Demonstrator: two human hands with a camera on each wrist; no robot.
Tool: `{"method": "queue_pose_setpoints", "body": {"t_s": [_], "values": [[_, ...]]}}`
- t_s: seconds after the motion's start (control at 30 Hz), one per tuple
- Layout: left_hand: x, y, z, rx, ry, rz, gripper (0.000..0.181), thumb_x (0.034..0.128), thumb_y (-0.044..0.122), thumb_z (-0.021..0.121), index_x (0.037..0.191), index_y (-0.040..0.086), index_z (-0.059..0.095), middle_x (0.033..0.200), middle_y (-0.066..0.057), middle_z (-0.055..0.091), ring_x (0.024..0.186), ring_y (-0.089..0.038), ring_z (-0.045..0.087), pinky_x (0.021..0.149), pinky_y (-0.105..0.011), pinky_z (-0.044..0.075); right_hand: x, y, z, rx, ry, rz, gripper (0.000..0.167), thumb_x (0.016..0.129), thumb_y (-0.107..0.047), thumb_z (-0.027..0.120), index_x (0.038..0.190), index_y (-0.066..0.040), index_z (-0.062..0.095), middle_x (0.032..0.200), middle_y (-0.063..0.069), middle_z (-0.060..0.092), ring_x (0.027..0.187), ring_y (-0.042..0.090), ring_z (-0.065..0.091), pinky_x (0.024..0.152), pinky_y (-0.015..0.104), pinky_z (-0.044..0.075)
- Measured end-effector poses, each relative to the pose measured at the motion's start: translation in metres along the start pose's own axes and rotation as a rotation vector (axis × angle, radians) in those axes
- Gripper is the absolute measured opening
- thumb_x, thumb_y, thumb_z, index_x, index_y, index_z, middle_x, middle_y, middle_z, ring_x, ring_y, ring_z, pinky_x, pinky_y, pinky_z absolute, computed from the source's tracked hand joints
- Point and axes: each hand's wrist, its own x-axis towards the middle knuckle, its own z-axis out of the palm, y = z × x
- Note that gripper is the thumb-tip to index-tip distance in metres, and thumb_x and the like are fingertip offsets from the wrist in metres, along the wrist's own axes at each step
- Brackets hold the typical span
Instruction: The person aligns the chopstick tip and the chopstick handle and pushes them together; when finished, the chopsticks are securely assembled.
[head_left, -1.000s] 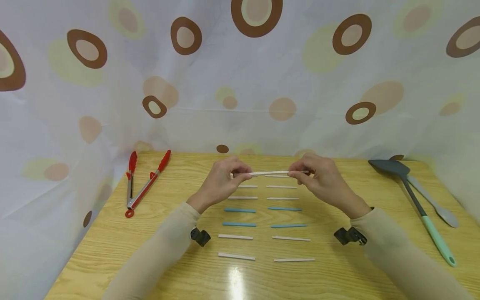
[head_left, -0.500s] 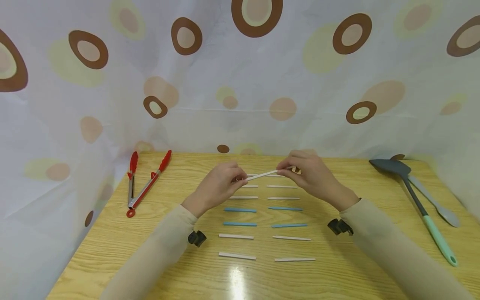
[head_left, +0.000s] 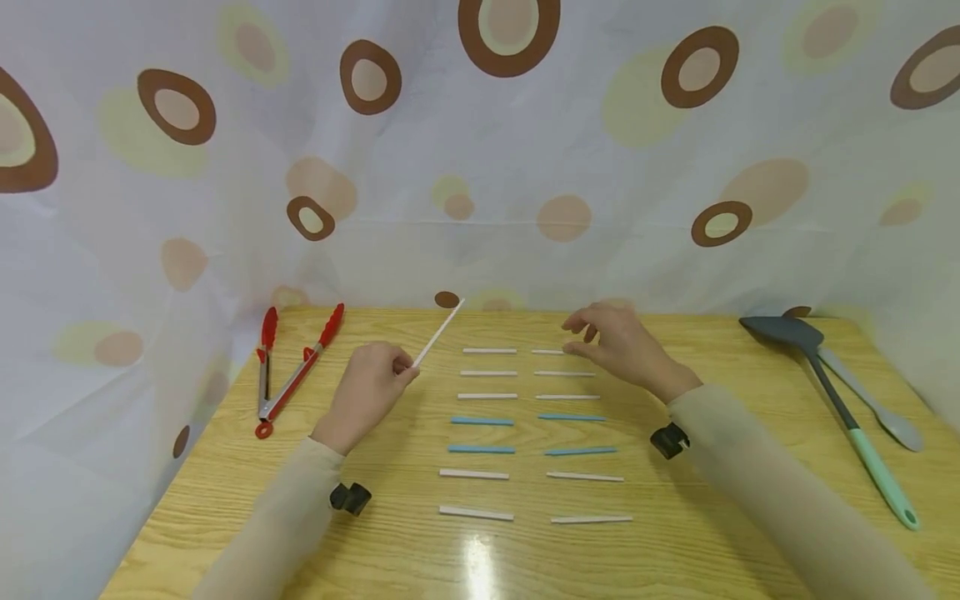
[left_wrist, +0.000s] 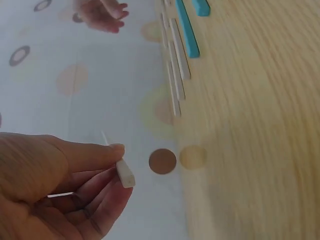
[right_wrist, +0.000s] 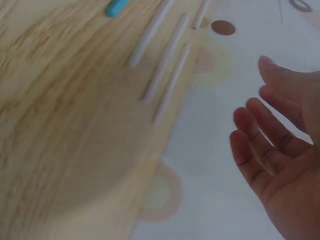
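Observation:
In the head view, my left hand (head_left: pixel 367 392) pinches a white chopstick (head_left: pixel 438 333) near one end, its other end slanting up to the right. The left wrist view shows the chopstick's square thick end (left_wrist: pixel 126 176) between thumb and fingers. My right hand (head_left: pixel 622 346) holds nothing; its fingers are loosely bent, over the outer end of the farthest white piece (head_left: pixel 546 352) in the right column. Short white and blue stick pieces lie in two columns between the hands, among them a blue piece (head_left: pixel 482 450) on the left and a blue piece (head_left: pixel 580 452) on the right.
Red-tipped tongs (head_left: pixel 288 387) lie spread at the table's left. To the right are a dark spatula with a mint handle (head_left: pixel 881 475) and a grey spoon (head_left: pixel 892 429). A patterned curtain (head_left: pixel 420 167) stands behind the wooden table (head_left: pixel 360 533).
Both hands held the chopstick between them. The right hand has let go of it and stays near the right column, while the left hand has moved left and nearer with the chopstick.

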Motion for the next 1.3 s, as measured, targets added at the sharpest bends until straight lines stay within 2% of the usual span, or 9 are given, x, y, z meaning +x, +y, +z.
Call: {"method": "queue_pose_setpoints", "body": {"t_s": [0.1,0.2,0.33,0.5,0.7,0.9,1.1,1.3], "values": [[-0.008,-0.018,-0.005,-0.005,-0.026,-0.071,0.009,0.0872,0.007,0.077,0.083,-0.001,0.074,0.077,-0.007,0.068,0.064,-0.015,0.061,0.059,-0.032,0.052,0.0,0.01,0.005,0.03,-0.089,0.095,0.026,0.09,-0.016,0.076,0.11,-0.001,0.069,0.106,0.013,0.068,0.085,0.023,0.063,0.075,0.041,0.053],[-0.015,-0.035,-0.01,-0.004,-0.048,-0.129,0.009,0.0868,0.005,0.076,0.082,-0.002,0.074,0.077,-0.009,0.069,0.064,-0.016,0.062,0.059,-0.034,0.053,0.001,0.019,0.01,0.048,-0.133,0.147,0.027,0.091,-0.015,0.075,0.112,0.001,0.069,0.105,0.013,0.067,0.088,0.025,0.063,0.076,0.043,0.053],[-0.021,-0.052,-0.016,-0.007,-0.074,-0.187,0.009,0.0859,0.004,0.077,0.082,-0.003,0.075,0.076,-0.009,0.069,0.065,-0.018,0.063,0.06,-0.035,0.054,0.004,0.027,0.018,0.032,-0.166,0.168,0.026,0.092,-0.014,0.073,0.113,0.002,0.068,0.102,0.012,0.067,0.092,0.027,0.062,0.079,0.045,0.052],[-0.027,-0.065,-0.02,0.048,-0.08,-0.196,0.009,0.0836,0.005,0.078,0.078,-0.002,0.075,0.071,-0.007,0.069,0.062,-0.017,0.062,0.059,-0.036,0.053,0.007,0.033,0.025,0.008,-0.205,0.164,0.026,0.091,-0.01,0.072,0.113,0.003,0.068,0.103,0.013,0.066,0.093,0.029,0.062,0.081,0.046,0.051],[-0.037,-0.074,-0.02,0.068,-0.127,-0.248,0.009,0.0824,0.005,0.078,0.075,0.0,0.074,0.067,-0.003,0.066,0.062,-0.016,0.061,0.058,-0.035,0.052,0.009,0.036,0.029,-0.06,-0.229,0.152,0.023,0.092,-0.009,0.072,0.111,0.003,0.069,0.099,0.011,0.067,0.091,0.027,0.064,0.08,0.043,0.053],[-0.039,-0.076,-0.022,0.065,-0.141,-0.267,0.011,0.0812,0.005,0.079,0.073,0.001,0.074,0.061,0.0,0.063,0.057,-0.015,0.057,0.053,-0.031,0.048,0.011,0.039,0.028,-0.054,-0.228,0.137,0.017,0.093,-0.007,0.07,0.108,0.0,0.071,0.098,0.008,0.068,0.09,0.025,0.065,0.079,0.042,0.053],[-0.039,-0.077,-0.023,0.048,-0.151,-0.288,0.01,0.0809,0.005,0.08,0.074,0.001,0.073,0.063,-0.001,0.063,0.052,-0.014,0.055,0.048,-0.029,0.045,0.012,0.039,0.027,-0.054,-0.229,0.145,0.011,0.093,-0.007,0.07,0.103,-0.005,0.074,0.097,0.005,0.069,0.089,0.024,0.065,0.078,0.041,0.054],[-0.042,-0.077,-0.024,-0.013,-0.172,-0.353,0.012,0.0826,0.006,0.08,0.078,0.0,0.07,0.061,-0.003,0.062,0.049,-0.014,0.058,0.047,-0.03,0.048,0.012,0.039,0.029,-0.077,-0.216,0.129,0.007,0.093,-0.008,0.07,0.097,-0.007,0.075,0.092,0.003,0.069,0.084,0.02,0.065,0.076,0.039,0.054]]}}
